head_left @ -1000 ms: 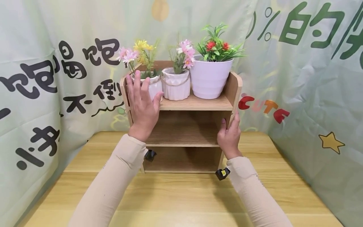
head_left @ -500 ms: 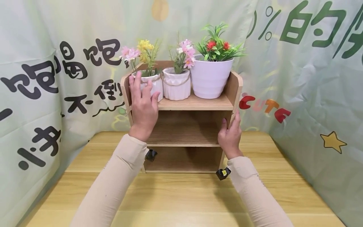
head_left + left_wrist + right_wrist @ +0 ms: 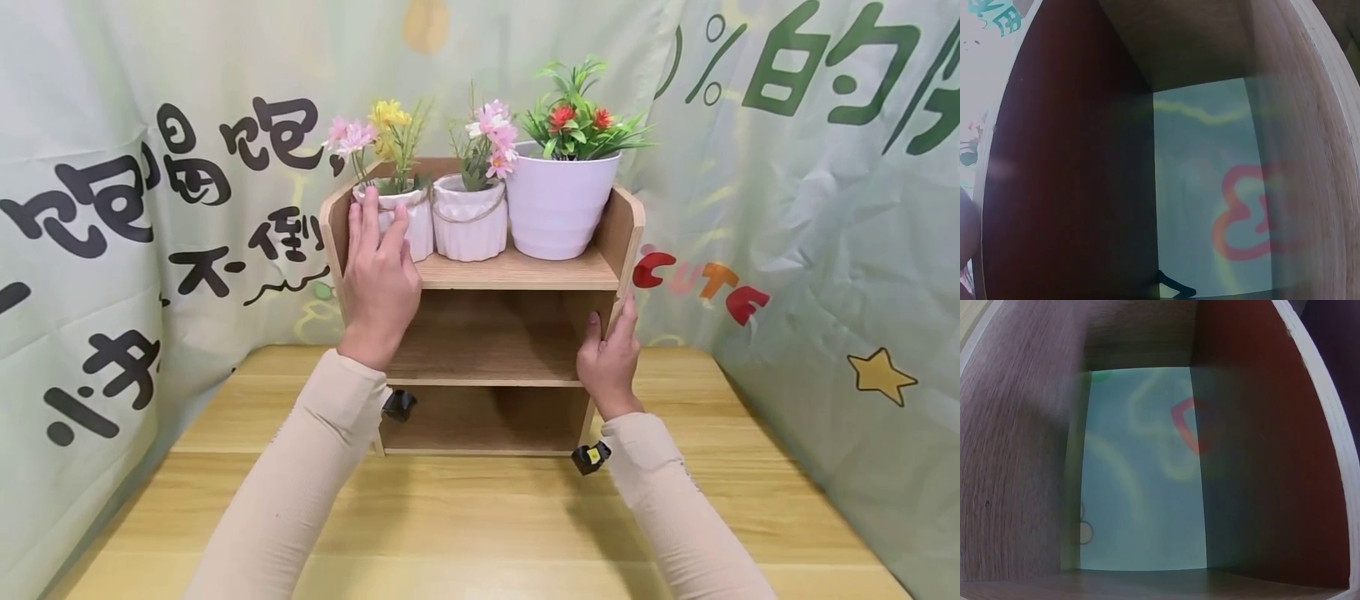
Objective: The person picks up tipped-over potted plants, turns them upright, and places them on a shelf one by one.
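A wooden shelf [image 3: 480, 365] with three levels stands on the table, its top board bearing three potted flowers. My left hand [image 3: 381, 287] is raised before the left white flowerpot [image 3: 420, 225], its straight fingers against the pot's front. Yellow and pink flowers [image 3: 388, 117] rise from that pot. Beside it sits a second small white pot [image 3: 470, 225] with pink flowers, then a larger white pot [image 3: 561, 204] with red flowers. My right hand [image 3: 609, 358] grips the shelf's right side panel, thumb inside and fingers outside. Both wrist views look into the shelf's compartments; the hands hardly show there.
The light wooden table [image 3: 480, 525] extends in front of the shelf and to both sides. Printed fabric curtains [image 3: 810, 217] hang close behind and on both sides. The shelf's raised side edges [image 3: 630, 225] flank the pots.
The left flowerpot has shifted slightly right, closer to the middle pot, with my left hand's fingers against it. My right hand has stayed on the side panel.
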A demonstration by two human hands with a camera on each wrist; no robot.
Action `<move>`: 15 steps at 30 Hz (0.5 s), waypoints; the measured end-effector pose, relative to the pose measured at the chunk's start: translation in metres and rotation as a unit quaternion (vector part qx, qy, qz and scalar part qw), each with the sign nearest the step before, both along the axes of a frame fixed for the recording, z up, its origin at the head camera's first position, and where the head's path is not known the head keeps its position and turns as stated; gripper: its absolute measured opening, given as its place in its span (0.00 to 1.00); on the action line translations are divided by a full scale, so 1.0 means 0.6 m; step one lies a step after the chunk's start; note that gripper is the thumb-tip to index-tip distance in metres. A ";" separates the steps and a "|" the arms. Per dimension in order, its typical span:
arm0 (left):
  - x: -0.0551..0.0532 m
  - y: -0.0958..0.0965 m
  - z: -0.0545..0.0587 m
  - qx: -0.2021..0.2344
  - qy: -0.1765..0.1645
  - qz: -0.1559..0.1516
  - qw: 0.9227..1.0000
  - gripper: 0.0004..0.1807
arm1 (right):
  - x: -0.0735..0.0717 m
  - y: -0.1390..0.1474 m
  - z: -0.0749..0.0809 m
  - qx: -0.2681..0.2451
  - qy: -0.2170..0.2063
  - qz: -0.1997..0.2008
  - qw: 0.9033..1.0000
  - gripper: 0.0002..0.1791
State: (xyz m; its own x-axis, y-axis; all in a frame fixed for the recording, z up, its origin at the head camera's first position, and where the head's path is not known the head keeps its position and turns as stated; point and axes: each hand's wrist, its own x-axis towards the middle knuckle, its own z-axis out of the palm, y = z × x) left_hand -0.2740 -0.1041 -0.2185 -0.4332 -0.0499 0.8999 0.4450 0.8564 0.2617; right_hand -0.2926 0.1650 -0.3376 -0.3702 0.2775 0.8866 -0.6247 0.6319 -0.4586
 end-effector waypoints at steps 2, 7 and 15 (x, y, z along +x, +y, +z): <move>0.000 -0.001 0.002 -0.006 -0.006 -0.001 1.000 0.21 | 0.000 0.000 0.000 0.000 -0.003 -0.002 1.000 0.29; -0.001 -0.003 0.004 -0.024 -0.018 -0.001 1.000 0.21 | 0.001 0.000 -0.001 -0.003 -0.004 -0.005 1.000 0.29; -0.004 -0.010 0.002 -0.037 -0.021 -0.009 0.999 0.24 | -0.001 -0.001 0.002 -0.005 0.005 0.002 1.000 0.30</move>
